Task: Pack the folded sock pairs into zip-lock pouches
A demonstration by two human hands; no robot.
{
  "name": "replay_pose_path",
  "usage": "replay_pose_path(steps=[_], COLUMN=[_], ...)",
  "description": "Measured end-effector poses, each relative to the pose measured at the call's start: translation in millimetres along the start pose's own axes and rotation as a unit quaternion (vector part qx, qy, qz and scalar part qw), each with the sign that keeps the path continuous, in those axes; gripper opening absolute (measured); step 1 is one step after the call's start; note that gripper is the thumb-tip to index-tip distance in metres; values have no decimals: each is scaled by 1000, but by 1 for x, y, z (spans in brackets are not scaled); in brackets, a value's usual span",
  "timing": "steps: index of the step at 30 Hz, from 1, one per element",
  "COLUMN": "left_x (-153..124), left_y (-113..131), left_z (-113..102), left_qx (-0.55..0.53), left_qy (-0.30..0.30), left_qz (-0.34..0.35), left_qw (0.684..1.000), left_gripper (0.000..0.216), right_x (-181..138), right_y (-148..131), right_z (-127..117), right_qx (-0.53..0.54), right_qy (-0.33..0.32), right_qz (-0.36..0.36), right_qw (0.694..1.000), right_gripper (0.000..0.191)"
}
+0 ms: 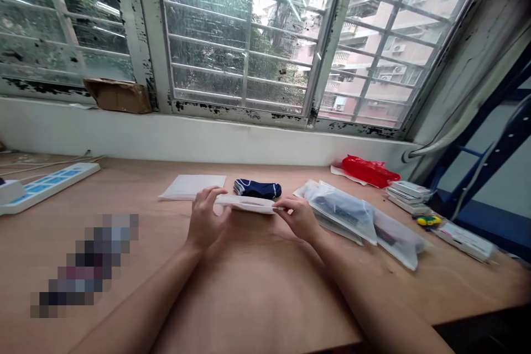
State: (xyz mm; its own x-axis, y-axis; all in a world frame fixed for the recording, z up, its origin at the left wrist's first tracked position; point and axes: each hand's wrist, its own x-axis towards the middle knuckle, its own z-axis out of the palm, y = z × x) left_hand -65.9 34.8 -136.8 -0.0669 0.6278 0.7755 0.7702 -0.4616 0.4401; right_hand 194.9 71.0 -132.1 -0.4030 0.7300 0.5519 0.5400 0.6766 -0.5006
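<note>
Left hand (204, 220) and right hand (299, 218) grip a flat white item's (245, 204) ends.

Pixelated object (85, 265) unidentifiable; contents of frosted bags (342, 213) blurred; power strip (50, 188) cut off left.

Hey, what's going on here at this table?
A person at a wooden table is holding a folded white bag by its ends, with the left hand and right hand. Just beyond lie navy socks and a flat white packet. Frosted plastic bags overlap to the right.
</note>
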Motion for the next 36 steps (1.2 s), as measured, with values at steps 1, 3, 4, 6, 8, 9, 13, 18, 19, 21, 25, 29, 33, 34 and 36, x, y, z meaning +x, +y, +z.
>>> replay_pose_path(steps=[1, 3, 4, 6, 8, 9, 13, 18, 19, 21, 25, 29, 33, 34, 36], left_x=[-1, -3, -4, -7, -10, -11, -13, -16, -17, -17, -16, -15, -7, -4, 2], left_y=[6, 18, 23, 30, 34, 35, 38, 46, 46, 45, 45, 44, 27, 19, 4], left_z=[-1, -1, 0, 2, 4, 5, 8, 13, 13, 13, 13, 11, -1, -5, -14], left_qx=[36, 69, 72, 76, 85, 87, 45, -20, -22, -18, -5, 5, 70, 89, 121], left_qy=[-10, -72, -107, -155, -163, -155, -89, -44, -45, -58, -70, -71, -80, -76, -57], left_qz=[40, 122, 150, 174, 178, 182, 244, 324, 324, 315, 306, 319, 297, 291, 279], left_qw=[999, 988, 980, 970, 967, 967, 965, 945, 945, 947, 949, 945, 949, 950, 951], left_gripper=[23, 21, 20, 22, 25, 25, 17, 17, 15, 13, 12, 13, 15, 15, 13], right_x=[-1, -3, -4, -4, -4, -4, -4, -4, -3, -1, 0, 0, 2, 2, 3], right_y=[-3, -9, -11, -15, -15, -14, -11, -16, -16, -17, -17, -19, -10, -5, 6], right_z=[3, 9, 11, 13, 13, 13, 15, 18, 18, 17, 15, 11, -1, -6, -19], right_qx=[7, 19, 26, 33, 28, 20, -20, -74, -93, -129, -156, -143, -134, -131, -126], right_qy=[-2, -10, -15, -22, -23, -19, 9, -39, -50, -74, -103, -124, -110, -97, -71], right_qz=[-1, -18, -28, -45, -59, -68, -144, -211, -219, -229, -236, -221, -173, -156, -123], right_qw=[1000, 1000, 999, 998, 998, 997, 989, 974, 970, 962, 954, 957, 970, 974, 982], right_gripper=[17, 14, 13, 14, 16, 17, 18, 19, 20, 22, 26, 29, 29, 29, 29])
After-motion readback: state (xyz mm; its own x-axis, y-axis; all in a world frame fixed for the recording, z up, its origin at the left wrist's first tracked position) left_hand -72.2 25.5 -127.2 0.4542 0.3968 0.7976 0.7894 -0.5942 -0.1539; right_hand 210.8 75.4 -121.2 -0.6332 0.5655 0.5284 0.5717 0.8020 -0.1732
